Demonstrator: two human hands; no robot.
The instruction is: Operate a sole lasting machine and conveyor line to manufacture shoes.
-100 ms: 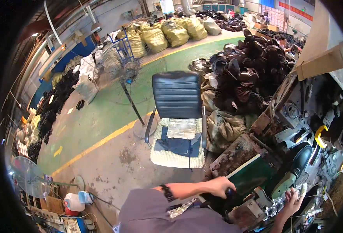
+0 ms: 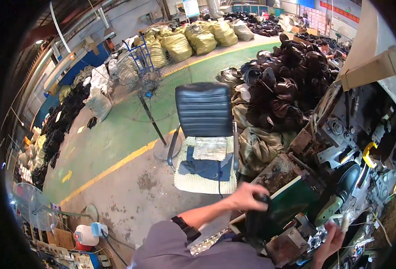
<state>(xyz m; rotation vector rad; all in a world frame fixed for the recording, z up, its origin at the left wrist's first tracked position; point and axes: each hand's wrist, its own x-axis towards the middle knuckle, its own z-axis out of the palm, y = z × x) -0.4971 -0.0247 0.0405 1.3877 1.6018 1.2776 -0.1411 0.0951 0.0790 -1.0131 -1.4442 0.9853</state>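
Note:
My left hand, with a black band on its wrist, is closed round a black rounded object. Its kind is hard to make out, and dark material hangs below the hand. A dark shoe-shaped piece with a green end is mounted on the machine at the right. My right hand is just below that green end, fingers up and apart. By its fingertips shows a pale tip, perhaps a covered finger. Crumpled shiny foil lies beside this hand.
A black armchair with cloth on its seat stands ahead. Left of it is a tall fan. A large heap of dark pieces rises at the right, and yellow sacks line the back. A green panel lies near my left hand.
My left hand has moved up and a little left, lifting the black object. My right hand has shifted slightly left and down, away from the foil-side edge of the machine.

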